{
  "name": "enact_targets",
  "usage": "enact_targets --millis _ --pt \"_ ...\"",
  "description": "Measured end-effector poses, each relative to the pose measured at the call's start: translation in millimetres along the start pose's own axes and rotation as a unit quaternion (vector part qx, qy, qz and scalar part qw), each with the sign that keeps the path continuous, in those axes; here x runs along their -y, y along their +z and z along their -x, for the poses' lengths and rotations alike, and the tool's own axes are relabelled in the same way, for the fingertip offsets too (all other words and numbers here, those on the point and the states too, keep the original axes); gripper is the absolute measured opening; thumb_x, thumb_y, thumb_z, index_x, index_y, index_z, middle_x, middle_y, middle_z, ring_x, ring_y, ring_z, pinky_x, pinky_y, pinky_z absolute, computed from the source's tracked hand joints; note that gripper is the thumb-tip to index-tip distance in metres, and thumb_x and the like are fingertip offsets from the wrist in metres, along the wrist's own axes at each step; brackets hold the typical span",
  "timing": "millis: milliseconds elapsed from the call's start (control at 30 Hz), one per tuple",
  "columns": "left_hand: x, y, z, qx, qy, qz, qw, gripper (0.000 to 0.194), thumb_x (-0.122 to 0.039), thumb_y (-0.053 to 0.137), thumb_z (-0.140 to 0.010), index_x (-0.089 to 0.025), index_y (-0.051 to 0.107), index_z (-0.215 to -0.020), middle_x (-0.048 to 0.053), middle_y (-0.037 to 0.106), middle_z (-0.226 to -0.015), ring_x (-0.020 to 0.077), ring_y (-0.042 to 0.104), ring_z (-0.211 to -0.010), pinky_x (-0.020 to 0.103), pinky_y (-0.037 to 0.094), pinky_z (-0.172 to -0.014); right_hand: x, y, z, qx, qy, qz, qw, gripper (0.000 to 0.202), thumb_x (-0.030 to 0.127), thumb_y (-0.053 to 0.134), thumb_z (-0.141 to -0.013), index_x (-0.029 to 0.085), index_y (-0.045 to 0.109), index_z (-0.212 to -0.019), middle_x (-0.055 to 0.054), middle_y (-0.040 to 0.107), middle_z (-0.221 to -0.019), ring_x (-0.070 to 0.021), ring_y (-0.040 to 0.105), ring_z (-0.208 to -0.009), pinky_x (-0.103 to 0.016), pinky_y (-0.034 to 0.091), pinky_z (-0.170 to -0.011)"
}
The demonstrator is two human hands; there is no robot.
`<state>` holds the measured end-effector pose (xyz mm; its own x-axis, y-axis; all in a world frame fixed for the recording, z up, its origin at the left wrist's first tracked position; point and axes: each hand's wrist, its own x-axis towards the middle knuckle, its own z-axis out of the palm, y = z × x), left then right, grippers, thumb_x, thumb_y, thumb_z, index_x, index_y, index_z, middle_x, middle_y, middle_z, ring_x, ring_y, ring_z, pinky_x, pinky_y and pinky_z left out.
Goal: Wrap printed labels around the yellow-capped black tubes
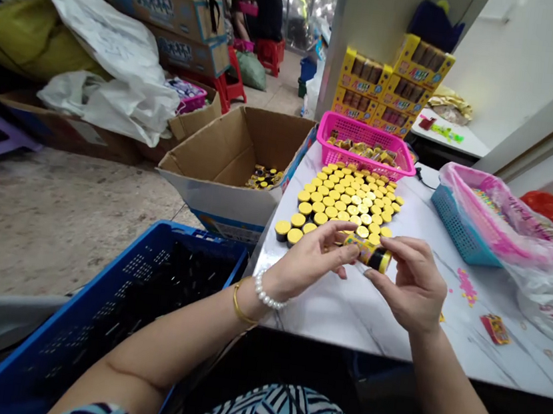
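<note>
Between my two hands lies a small cylindrical tub [368, 252] with a printed yellow label, a black band and a yellow lid, tilted on its side above the table. My left hand [318, 252], with a pearl bracelet and a gold bangle at the wrist, pinches its label end. At the lid end, my right hand [408, 280] grips it with thumb and fingers. Just beyond my hands, many yellow-lidded tubs [338, 198] stand upright in a packed group. To the right of my right hand rests a small red and yellow packet [495, 328].
Behind the tubs sits a pink basket [323, 135] of small labelled pieces. A blue basket [456, 219] lined with plastic stands right. Left of the table are an open carton [222, 153] and a blue crate [111, 274] of black pieces. Yellow boxes [392, 83] are stacked behind; a person [268, 4] sits far back.
</note>
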<state>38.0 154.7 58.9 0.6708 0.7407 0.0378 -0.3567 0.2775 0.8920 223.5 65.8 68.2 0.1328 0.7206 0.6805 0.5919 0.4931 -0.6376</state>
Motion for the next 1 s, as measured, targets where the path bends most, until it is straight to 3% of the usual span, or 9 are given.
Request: enact_targets --millis 100,267,467,667,733,800,900,933,1000 --pt "-12.7 10.2 -31.3 0.072 0.004 -0.001 0.997 0.042 -0.040 0.084 -0.079 -0.015 0.071 -0.111 0.005 0.068 -0.086 0.0126 0.063 -0.068 0.025 0.050 -0.062 -13.3 -9.8 -29.2 0.027 -0.074 0.058 0.995 0.046 0.022 0.085 -0.079 0.033 0.072 -0.122 -0.007 0.070 -0.111 -0.0268 0.067 -0.104 -0.048 0.058 -0.095" --pt "9.5 11.0 -66.1 0.047 -0.003 0.042 0.998 0.041 -0.043 0.089 -0.074 -0.015 0.066 -0.094 -0.002 0.063 -0.071 0.0083 0.055 -0.054 0.022 0.042 -0.055 -52.0 -10.6 -35.2 0.042 -0.058 0.065 0.995 0.038 0.028 0.083 -0.083 0.030 0.073 -0.119 -0.007 0.071 -0.111 -0.0225 0.069 -0.096 -0.040 0.061 -0.085" --pt "33.5 -5.1 -68.6 0.029 -0.064 0.021 0.997 0.042 -0.042 0.090 -0.072 -0.014 0.070 -0.097 -0.001 0.064 -0.073 0.0083 0.056 -0.057 0.021 0.041 -0.056 -72.8 -3.3 -10.1 0.057 0.019 0.009 0.998 0.046 0.028 0.080 -0.085 0.029 0.068 -0.130 -0.007 0.069 -0.112 -0.0208 0.068 -0.095 -0.039 0.061 -0.084" --pt "28.9 -8.6 -70.1 0.020 -0.060 -0.016 0.998 0.038 -0.039 0.084 -0.080 -0.015 0.073 -0.106 0.004 0.068 -0.081 0.0111 0.060 -0.065 0.024 0.045 -0.061 -73.6 -9.2 -13.4 0.045 -0.004 0.037 0.998 0.028 0.022 0.081 -0.083 0.028 0.074 -0.109 -0.007 0.075 -0.108 -0.0237 0.071 -0.101 -0.043 0.060 -0.092" --pt "29.7 -9.1 -70.4 0.017 -0.036 -0.064 0.997 0.035 -0.036 0.084 -0.080 -0.015 0.074 -0.106 0.003 0.068 -0.078 0.0106 0.058 -0.064 0.024 0.047 -0.064 -75.9 -3.9 -11.7 0.027 0.042 0.008 0.999 0.027 0.026 0.086 -0.078 0.026 0.075 -0.103 -0.007 0.076 -0.103 -0.0233 0.072 -0.097 -0.042 0.061 -0.089" --pt "31.3 -9.0 -69.9 0.006 -0.004 -0.115 0.993 0.033 -0.035 0.084 -0.081 -0.015 0.076 -0.107 0.003 0.069 -0.079 0.0111 0.059 -0.066 0.024 0.048 -0.066 -78.6 4.7 -8.9 0.010 0.150 -0.081 0.985 0.029 0.033 0.089 -0.074 0.023 0.074 -0.095 -0.005 0.076 -0.092 -0.0215 0.073 -0.082 -0.039 0.063 -0.077" --pt "32.7 -7.9 -66.9 0.001 0.037 -0.168 0.985 0.032 -0.034 0.085 -0.080 -0.016 0.077 -0.104 0.005 0.070 -0.088 0.0115 0.061 -0.069 0.024 0.050 -0.067 -79.8 15.0 -6.8 0.030 0.295 -0.240 0.924 0.033 0.040 0.089 -0.074 0.020 0.068 -0.088 -0.002 0.074 -0.077 -0.0180 0.070 -0.063 -0.035 0.062 -0.063" --pt "32.7 -7.6 -65.3 0.005 0.041 -0.169 0.985 0.034 -0.036 0.084 -0.080 -0.016 0.076 -0.107 0.006 0.070 -0.095 0.0117 0.062 -0.070 0.025 0.051 -0.067 -79.3 16.3 -6.9 0.041 0.305 -0.270 0.912 0.032 0.039 0.088 -0.075 0.020 0.068 -0.090 -0.002 0.074 -0.077 -0.0178 0.071 -0.063 -0.035 0.062 -0.063" --pt "32.4 -7.6 -62.1 0.009 0.039 -0.146 0.988 0.043 -0.041 0.081 -0.083 -0.018 0.070 -0.118 0.007 0.070 -0.102 0.0126 0.064 -0.071 0.025 0.052 -0.063 -77.8 15.3 -7.5 0.037 0.262 -0.271 0.925 0.031 0.033 0.088 -0.077 0.021 0.069 -0.098 -0.002 0.074 -0.084 -0.0179 0.072 -0.072 -0.035 0.063 -0.070"
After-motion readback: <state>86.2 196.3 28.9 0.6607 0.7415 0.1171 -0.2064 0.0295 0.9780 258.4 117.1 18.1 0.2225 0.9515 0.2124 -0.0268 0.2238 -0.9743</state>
